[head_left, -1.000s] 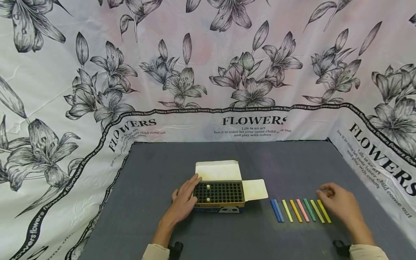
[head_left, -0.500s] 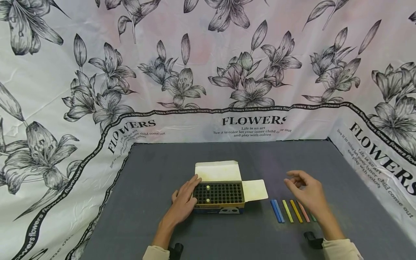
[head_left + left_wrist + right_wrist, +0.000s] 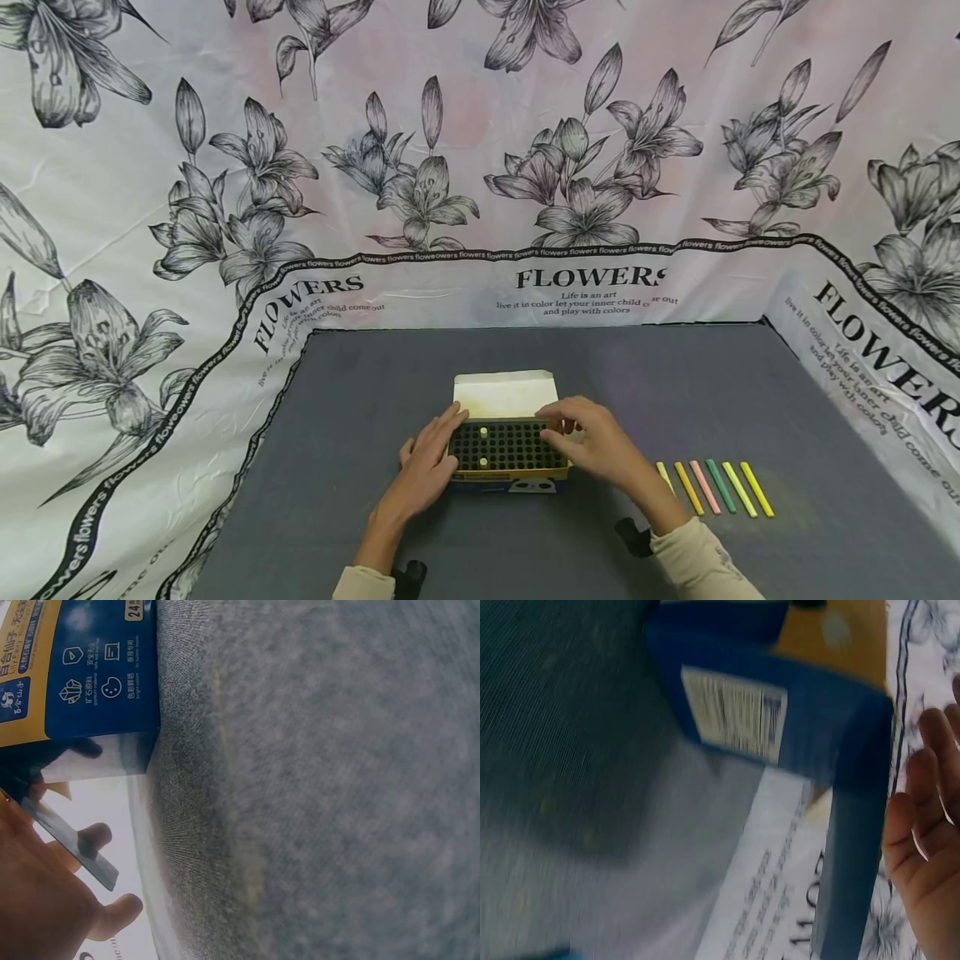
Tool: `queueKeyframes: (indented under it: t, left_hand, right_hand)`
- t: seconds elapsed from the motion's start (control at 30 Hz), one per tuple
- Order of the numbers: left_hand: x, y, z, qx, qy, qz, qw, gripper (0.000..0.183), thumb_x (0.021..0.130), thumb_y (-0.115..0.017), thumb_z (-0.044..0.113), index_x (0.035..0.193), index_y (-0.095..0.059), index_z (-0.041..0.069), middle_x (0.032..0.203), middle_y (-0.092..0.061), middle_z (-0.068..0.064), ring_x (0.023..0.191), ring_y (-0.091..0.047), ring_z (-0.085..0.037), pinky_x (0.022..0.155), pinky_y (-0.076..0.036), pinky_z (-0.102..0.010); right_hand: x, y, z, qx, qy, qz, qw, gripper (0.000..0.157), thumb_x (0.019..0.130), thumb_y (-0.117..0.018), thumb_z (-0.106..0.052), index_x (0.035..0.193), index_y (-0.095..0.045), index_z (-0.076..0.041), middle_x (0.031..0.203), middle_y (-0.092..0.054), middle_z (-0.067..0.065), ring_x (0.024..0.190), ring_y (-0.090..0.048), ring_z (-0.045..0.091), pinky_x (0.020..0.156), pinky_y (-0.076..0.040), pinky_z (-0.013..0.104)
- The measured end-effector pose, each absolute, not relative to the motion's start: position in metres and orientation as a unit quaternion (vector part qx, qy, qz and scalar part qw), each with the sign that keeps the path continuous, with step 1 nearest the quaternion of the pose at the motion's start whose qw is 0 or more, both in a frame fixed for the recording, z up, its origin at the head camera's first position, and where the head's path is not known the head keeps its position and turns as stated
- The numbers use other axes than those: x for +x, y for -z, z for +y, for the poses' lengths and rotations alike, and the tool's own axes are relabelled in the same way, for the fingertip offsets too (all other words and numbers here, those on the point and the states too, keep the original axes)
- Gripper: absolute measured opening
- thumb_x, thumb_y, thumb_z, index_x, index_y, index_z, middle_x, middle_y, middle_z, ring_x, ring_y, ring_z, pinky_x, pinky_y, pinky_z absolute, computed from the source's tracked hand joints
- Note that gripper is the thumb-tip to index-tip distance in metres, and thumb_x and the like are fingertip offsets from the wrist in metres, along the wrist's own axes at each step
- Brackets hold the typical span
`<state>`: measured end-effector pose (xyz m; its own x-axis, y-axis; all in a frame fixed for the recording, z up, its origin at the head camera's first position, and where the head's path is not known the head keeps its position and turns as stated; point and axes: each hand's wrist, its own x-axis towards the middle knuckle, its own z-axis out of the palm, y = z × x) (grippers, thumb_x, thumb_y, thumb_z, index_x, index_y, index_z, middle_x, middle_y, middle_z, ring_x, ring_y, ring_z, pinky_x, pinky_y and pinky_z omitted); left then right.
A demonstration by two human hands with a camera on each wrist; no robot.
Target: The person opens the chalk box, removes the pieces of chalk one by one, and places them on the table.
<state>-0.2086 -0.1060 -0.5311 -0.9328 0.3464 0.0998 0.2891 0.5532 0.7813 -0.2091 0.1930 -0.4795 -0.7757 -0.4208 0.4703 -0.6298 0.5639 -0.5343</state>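
A blue and yellow chalk box [image 3: 498, 483] lies on the grey table, lid folded back, showing a dark insert full of round holes. Two pale yellow chalk sticks [image 3: 483, 462] stand in it near the left end. My left hand [image 3: 422, 475] rests against the box's left end, fingers extended, thumb at the near corner; the left wrist view shows it beside an end flap [image 3: 71, 844]. Over the box's right end is my right hand [image 3: 600, 446], thumb and forefinger apart over the holes, nothing visible between them. It hides the right end flap in the head view.
Several loose chalk sticks lie in a row to the right, including a pink one [image 3: 705, 487], a green one [image 3: 722, 487] and a yellow one [image 3: 757, 489]. My right forearm covers the row's left end. A flower-printed cloth [image 3: 420, 292] rises behind the table.
My right hand has swept left from the yellow stick at the row's right end to above the box's right end. The left hand and the box have stayed in place.
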Motion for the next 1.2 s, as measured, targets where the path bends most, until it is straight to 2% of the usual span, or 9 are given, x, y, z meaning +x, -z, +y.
queueKeyframes:
  t: [0.17,0.27,0.37,0.57,0.8,0.87,1.03,1.2]
  left_hand:
    - [-0.209,0.532,-0.106,0.18,-0.435,0.881,0.035,0.067,0.099,-0.041,0.009,0.161,-0.031,0.029,0.171,-0.02,0.006,0.157,-0.018,-0.04,0.112,-0.003,-0.075]
    - [-0.209,0.532,-0.106,0.179,-0.434,0.882,0.036,0.066,0.099,-0.041,0.01,0.161,-0.031,0.03,0.171,-0.02,0.007,0.157,-0.018,-0.04,0.112,-0.003,-0.075]
    - [-0.209,0.532,-0.106,0.179,-0.433,0.883,0.036,0.066,0.099,-0.041,0.01,0.161,-0.031,0.031,0.171,-0.02,0.007,0.157,-0.018,-0.04,0.112,-0.003,-0.075]
    - [-0.209,0.532,-0.107,0.179,-0.426,0.887,0.028,0.067,0.099,-0.041,0.008,0.161,-0.032,0.031,0.171,-0.02,0.007,0.157,-0.02,-0.04,0.112,-0.003,-0.075]
    - [-0.208,0.531,-0.106,0.18,-0.426,0.886,0.024,0.067,0.098,-0.042,0.008,0.161,-0.033,0.03,0.171,-0.021,0.006,0.156,-0.02,-0.041,0.112,-0.003,-0.076]
    - [-0.208,0.531,-0.106,0.18,-0.426,0.886,0.025,0.067,0.098,-0.042,0.008,0.161,-0.033,0.03,0.171,-0.021,0.006,0.156,-0.02,-0.041,0.112,-0.003,-0.075]
    - [-0.208,0.529,-0.106,0.178,-0.428,0.886,0.029,0.067,0.098,-0.042,0.008,0.161,-0.033,0.03,0.171,-0.021,0.006,0.157,-0.02,-0.041,0.112,-0.003,-0.075]
    - [-0.208,0.529,-0.106,0.176,-0.429,0.885,0.031,0.067,0.098,-0.042,0.008,0.161,-0.033,0.029,0.171,-0.021,0.006,0.157,-0.02,-0.04,0.112,-0.003,-0.075]
  right_hand:
    - [-0.213,0.487,0.17,0.324,-0.376,-0.867,0.044,0.026,0.093,-0.074,-0.013,0.119,-0.072,-0.008,0.097,-0.07,-0.002,0.078,-0.059,0.001,0.069,-0.053,0.025]
    - [-0.214,0.49,0.159,0.328,-0.389,-0.861,0.006,0.026,0.094,-0.073,-0.014,0.119,-0.072,-0.009,0.099,-0.071,-0.001,0.081,-0.061,0.003,0.072,-0.054,0.024]
    - [-0.216,0.493,0.149,0.343,-0.384,-0.857,0.0,0.025,0.095,-0.071,-0.013,0.119,-0.072,-0.008,0.102,-0.072,0.001,0.085,-0.064,0.007,0.076,-0.055,0.027]
    - [-0.221,0.494,0.133,0.388,-0.349,-0.853,0.008,0.023,0.095,-0.069,-0.008,0.118,-0.074,-0.009,0.11,-0.075,0.002,0.098,-0.069,0.016,0.093,-0.054,0.038]
    - [-0.227,0.491,0.126,0.413,-0.332,-0.848,-0.025,0.024,0.094,-0.07,-0.007,0.116,-0.077,-0.013,0.107,-0.075,-0.002,0.095,-0.065,0.011,0.105,-0.047,0.054]
    - [-0.228,0.491,0.125,0.42,-0.325,-0.846,-0.032,0.024,0.094,-0.07,-0.006,0.116,-0.077,-0.013,0.106,-0.075,-0.002,0.092,-0.063,0.01,0.103,-0.047,0.052]
    - [-0.23,0.489,0.124,0.428,-0.309,-0.848,-0.039,0.022,0.095,-0.069,-0.008,0.114,-0.078,-0.015,0.104,-0.074,-0.003,0.086,-0.058,0.007,0.088,-0.048,0.033]
    - [-0.23,0.49,0.123,0.425,-0.306,-0.851,-0.034,0.019,0.096,-0.069,-0.011,0.112,-0.078,-0.015,0.098,-0.072,-0.004,0.08,-0.053,0.003,0.084,-0.045,0.029]
